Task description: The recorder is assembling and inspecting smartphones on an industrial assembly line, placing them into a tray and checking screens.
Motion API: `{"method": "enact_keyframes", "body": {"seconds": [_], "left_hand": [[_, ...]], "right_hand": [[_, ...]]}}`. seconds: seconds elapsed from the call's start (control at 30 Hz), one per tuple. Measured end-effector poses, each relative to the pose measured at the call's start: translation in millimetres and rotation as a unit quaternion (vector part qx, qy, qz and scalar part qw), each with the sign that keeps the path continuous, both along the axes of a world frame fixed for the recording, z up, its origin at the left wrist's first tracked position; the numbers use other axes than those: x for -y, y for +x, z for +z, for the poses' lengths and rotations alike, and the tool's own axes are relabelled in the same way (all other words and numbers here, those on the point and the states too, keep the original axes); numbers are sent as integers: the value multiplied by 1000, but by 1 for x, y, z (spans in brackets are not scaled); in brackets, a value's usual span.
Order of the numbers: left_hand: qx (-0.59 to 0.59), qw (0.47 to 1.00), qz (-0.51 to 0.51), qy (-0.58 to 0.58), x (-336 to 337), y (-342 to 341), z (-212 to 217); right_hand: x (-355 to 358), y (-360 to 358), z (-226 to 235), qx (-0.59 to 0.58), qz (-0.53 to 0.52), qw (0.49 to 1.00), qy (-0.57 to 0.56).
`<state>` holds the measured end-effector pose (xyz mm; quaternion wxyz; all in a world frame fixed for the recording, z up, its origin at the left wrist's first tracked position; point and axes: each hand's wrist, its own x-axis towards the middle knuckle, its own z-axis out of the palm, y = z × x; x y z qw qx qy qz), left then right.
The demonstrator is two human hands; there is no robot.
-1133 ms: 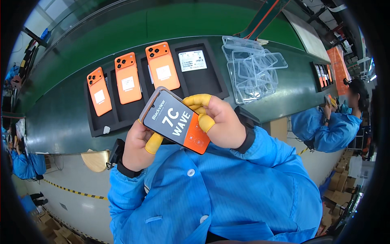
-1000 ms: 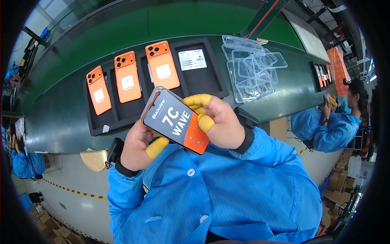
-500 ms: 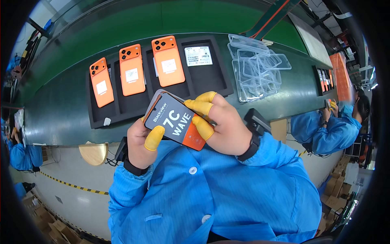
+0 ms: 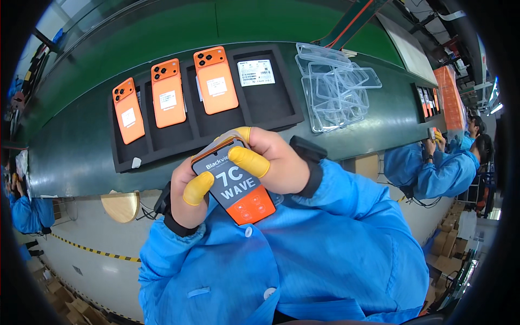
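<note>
Far-left sleeve (image 4: 32,214): blue, belonging to another worker; cut off by the dark rim.
Black tray (image 4: 271,108): lying on the green bench (image 4: 70,146) just beyond the hands, probably for easy reach.
Orange phones (image 4: 170,116): three, laid backs up in separate compartments, perhaps to keep the white labels readable; fronts hidden.
Left hand (image 4: 185,197): closed around the left upper edge of the held phone, thumb pressing over the front; other fingers mostly out of sight.
Held phone (image 4: 246,192): tilted above the lap, grey-and-orange front upward, seemingly steadied from both sides; back hidden (clear rim behind the top edge, perhaps a case, hard to make out).
Right hand (image 4: 279,165): gripping the upper right, yellow-capped thumb across the front; fingers beneath not visible.
Clear cases (image 4: 338,95): heaped beside the tray, apparently for quick picking; too overlapped to count.
Right-hand co-worker (image 4: 439,168): seated farther along, holding something too small to identify.
</note>
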<state>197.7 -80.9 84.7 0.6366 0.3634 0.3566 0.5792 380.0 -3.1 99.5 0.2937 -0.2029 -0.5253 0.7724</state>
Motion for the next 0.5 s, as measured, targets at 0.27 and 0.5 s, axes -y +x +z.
{"method": "enact_keyframes", "body": {"seconds": [0.27,0.5], "left_hand": [[-6,996,88,-29,7,35,-8],[37,991,101,-75,-2,39,-6]], "right_hand": [[14,-4,-4,-7,-101,993,-56],[18,-14,-3,8,-157,987,27]]}}
